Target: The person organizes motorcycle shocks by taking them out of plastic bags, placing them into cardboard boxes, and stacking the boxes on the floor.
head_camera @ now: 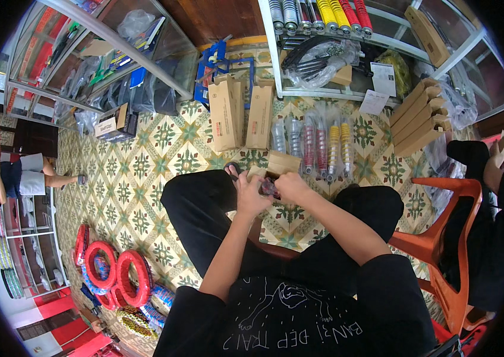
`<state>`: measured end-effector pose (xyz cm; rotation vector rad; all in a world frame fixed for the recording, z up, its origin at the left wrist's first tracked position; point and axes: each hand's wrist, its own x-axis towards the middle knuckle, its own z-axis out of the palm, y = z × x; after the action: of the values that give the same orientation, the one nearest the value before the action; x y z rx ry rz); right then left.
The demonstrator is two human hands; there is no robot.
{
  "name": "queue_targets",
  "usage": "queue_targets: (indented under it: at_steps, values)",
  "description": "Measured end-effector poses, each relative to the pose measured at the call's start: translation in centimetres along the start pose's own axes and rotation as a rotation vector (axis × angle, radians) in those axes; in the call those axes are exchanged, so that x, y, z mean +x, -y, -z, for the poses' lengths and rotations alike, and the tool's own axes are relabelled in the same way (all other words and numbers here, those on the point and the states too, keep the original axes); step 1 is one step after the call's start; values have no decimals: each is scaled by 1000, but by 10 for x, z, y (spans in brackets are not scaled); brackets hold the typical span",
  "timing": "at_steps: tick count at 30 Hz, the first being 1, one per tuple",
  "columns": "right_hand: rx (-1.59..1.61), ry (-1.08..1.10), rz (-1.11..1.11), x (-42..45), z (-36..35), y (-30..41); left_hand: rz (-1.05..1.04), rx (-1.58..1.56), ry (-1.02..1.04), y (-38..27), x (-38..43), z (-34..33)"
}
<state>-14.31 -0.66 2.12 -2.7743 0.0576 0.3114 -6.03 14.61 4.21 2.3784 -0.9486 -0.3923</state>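
Between my knees, my left hand (251,195) grips the left side of an open cardboard box (284,163) whose flaps stand up. My right hand (294,187) is at the box's right edge, its fingers curled over the opening; whether it holds the box or the contents cannot be told. Something dark red in clear plastic (270,187) shows inside, between my hands. Just beyond, on the tiled floor, lie plastic-wrapped shock absorbers with red springs (315,140), yellow springs (339,145) and silvery springs (286,136). Closed cardboard boxes (259,117) stand to their left.
More long cardboard boxes (419,118) lie at the right, near an orange plastic chair (450,227) and a seated person (479,178). Glass display cases (281,67) line the far side. Wrapped tyres (133,276) are at lower left. Another person (6,178) stands far left, holding a red ring-shaped item.
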Motion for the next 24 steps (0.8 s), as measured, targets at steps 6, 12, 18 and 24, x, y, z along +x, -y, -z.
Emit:
queue_targets:
  at_steps: [6, 12, 18, 24]
  values:
    - [0, -81, 51, -3, 6, -1, -28, 97, 80, -19, 6, 14]
    - [30, 27, 18, -2, 10, -1, -249, 302, 66, -23, 0, 14]
    - [22, 31, 22, -2, 12, 1, -73, 191, 105, -18, 1, 7]
    - [38, -84, 78, -7, 12, 1, 35, 210, 139, -18, -1, 0]
